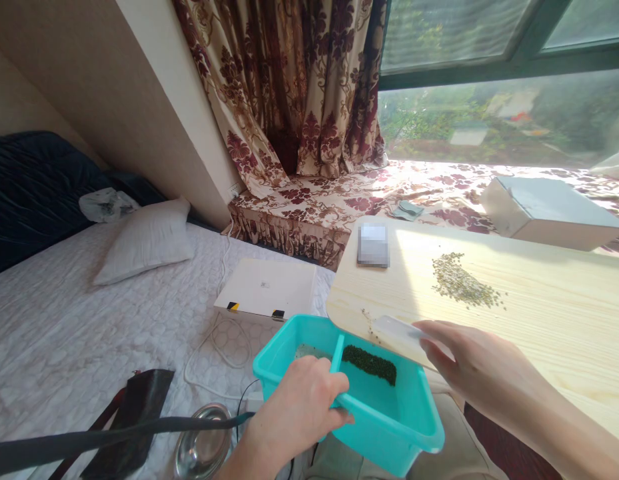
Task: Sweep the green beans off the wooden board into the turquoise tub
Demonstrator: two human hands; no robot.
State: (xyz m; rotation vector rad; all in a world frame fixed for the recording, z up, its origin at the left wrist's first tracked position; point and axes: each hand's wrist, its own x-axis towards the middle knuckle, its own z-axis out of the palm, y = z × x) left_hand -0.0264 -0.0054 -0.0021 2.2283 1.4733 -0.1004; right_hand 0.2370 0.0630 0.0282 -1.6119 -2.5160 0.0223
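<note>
White scraper between fingers of right hand over table, turquoise bin below in grasp of left hand.

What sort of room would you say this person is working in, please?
Most likely a bedroom: a bed with a pale quilted cover, a pillow lying on it, and a patterned curtain beside a window.

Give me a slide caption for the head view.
Left hand gripping a divided teal bin, right hand holding a white scraper at the edge of a table with scattered grains.
</note>
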